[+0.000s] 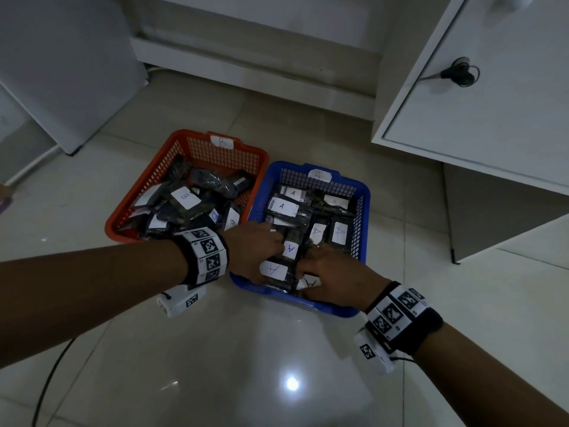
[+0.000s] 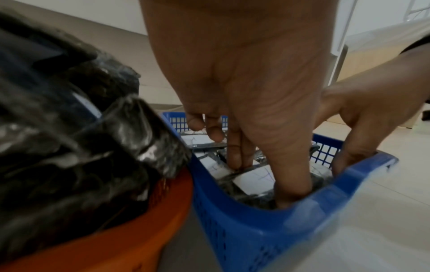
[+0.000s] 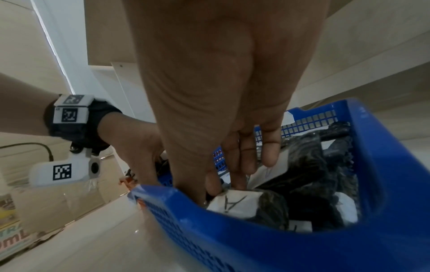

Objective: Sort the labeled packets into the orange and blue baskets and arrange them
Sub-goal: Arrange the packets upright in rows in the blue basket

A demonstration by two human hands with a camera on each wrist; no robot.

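**Both hands down in the blue basket**

From my head I see the orange basket [image 1: 147, 192] at ten o'clock, marked B and heaped with dark packets [image 1: 184, 204], touching the blue basket [image 1: 363, 192] at one o'clock, marked A. Only my wrist views show under my palms. My left hand [image 2: 244, 103] reaches straight down, fingertips [image 2: 237, 158] pressing on a packet with a white label [image 2: 253, 182] at the near wall, thumb pushed between packet and wall. My right hand [image 3: 223, 114] has fingers extended, relaxed, touching the A-labeled packet [image 3: 232, 202] at its near corner; I cannot tell whether the thumb pinches it.
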